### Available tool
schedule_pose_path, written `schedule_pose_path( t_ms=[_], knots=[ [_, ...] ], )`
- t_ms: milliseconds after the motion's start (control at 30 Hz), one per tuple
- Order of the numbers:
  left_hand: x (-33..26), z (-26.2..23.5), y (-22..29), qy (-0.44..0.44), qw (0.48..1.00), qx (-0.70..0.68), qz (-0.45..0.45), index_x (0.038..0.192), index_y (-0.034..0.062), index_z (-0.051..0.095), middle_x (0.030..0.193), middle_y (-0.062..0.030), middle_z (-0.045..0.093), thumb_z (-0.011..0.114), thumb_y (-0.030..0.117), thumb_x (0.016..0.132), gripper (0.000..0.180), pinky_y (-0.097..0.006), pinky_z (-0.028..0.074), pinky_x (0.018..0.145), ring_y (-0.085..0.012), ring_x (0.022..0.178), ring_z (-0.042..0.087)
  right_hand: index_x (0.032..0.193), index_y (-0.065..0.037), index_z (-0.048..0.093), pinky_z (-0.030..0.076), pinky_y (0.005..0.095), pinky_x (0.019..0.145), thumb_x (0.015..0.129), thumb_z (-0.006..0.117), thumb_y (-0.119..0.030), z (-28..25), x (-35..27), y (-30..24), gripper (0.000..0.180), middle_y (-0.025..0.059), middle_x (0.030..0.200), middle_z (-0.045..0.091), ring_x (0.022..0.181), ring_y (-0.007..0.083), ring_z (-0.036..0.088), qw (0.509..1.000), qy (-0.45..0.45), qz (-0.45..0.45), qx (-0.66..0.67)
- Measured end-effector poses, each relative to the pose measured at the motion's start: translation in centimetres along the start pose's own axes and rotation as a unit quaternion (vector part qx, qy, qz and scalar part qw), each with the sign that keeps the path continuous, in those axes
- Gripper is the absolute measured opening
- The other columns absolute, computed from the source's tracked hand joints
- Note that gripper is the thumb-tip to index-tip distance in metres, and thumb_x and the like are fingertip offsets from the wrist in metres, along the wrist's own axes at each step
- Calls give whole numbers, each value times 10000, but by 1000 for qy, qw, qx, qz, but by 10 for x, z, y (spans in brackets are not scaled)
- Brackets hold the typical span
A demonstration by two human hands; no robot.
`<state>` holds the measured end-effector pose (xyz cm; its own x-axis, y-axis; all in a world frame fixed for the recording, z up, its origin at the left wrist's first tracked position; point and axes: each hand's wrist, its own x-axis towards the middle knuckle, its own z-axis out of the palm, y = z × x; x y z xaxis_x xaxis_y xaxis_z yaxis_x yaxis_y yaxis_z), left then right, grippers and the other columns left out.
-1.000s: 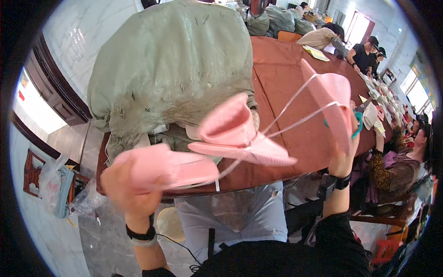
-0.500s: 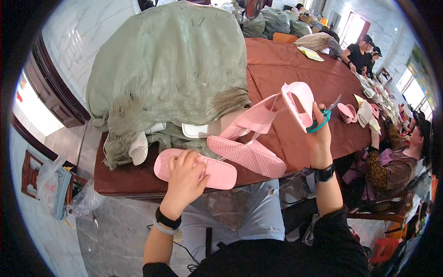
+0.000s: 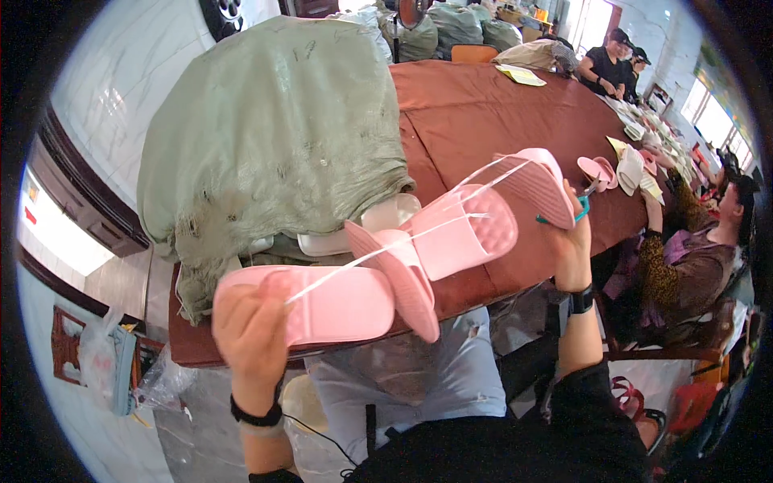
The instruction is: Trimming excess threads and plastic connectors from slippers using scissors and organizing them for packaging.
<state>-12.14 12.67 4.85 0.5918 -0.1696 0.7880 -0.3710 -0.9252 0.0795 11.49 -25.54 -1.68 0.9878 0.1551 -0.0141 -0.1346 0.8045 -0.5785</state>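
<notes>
At the near left of the table, my left hand (image 3: 252, 328) is closed on the end of a pink slipper (image 3: 348, 304). My right hand (image 3: 570, 251) grips another pink slipper (image 3: 541, 187) together with teal-handled scissors (image 3: 586, 209), whose blades point away to the upper right. Between the hands, a tilted pink slipper (image 3: 398, 278) and one with a bumpy footbed (image 3: 493, 232) overlap each other. Thin white string (image 3: 354, 263) runs taut from the left-hand slipper across the middle ones, and more strands reach the right-hand slipper.
A large grey-green sack (image 3: 274, 129) covers the table's left side, with white slippers (image 3: 322, 243) showing at its mouth. The brown-covered table (image 3: 483, 113) extends right. A co-worker (image 3: 692, 233) sits there near loose slippers (image 3: 632, 171); two people (image 3: 608, 68) stand farther back.
My left hand has moved left, drawing its slipper along and stretching the string. The right-hand slipper has turned sole-toward me, and the middle slippers have shifted and tilted.
</notes>
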Motion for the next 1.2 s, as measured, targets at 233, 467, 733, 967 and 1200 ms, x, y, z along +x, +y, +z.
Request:
schedule_pose_path(
  t_ms=[233,467,733,967,1200],
  knots=[
    [-1,-44,-24,30,991,100,-84,1061,-32,621,774,-89,541,538,58,859,236,-301,411,711,-207,754,515,1254,-31,479,451,279,872,897,538,-118,12,-32,-13,371,35,1160,551,1048,149,540,961,-95,-228,-126],
    [2,-20,-65,77,936,-109,-325,923,-40,603,782,-35,553,518,88,902,155,-243,386,680,-113,707,474,999,-72,596,505,282,751,863,564,-13,26,-11,-37,151,65,944,629,842,147,607,983,1,-141,118],
    [65,-20,-62,97,821,-408,-388,1042,-38,540,761,-3,500,468,132,938,212,-183,362,667,-74,708,456,978,-105,569,427,202,589,873,545,0,20,-31,-32,150,-12,816,559,624,50,506,941,14,-288,-175],
    [140,-11,-51,216,836,-436,-253,1066,-44,565,914,-18,579,481,138,931,242,-200,377,774,-74,827,498,1086,-37,559,500,277,787,922,511,-186,30,-48,-49,226,79,1072,614,947,166,610,967,-27,-217,-131],
    [89,90,-126,-115,960,-109,-229,1057,54,633,1026,-88,617,520,110,849,243,-286,379,871,-219,959,537,1353,16,325,398,301,963,826,629,-227,52,-87,-20,655,102,1342,433,1211,197,434,784,12,-373,-496]
  ],
)
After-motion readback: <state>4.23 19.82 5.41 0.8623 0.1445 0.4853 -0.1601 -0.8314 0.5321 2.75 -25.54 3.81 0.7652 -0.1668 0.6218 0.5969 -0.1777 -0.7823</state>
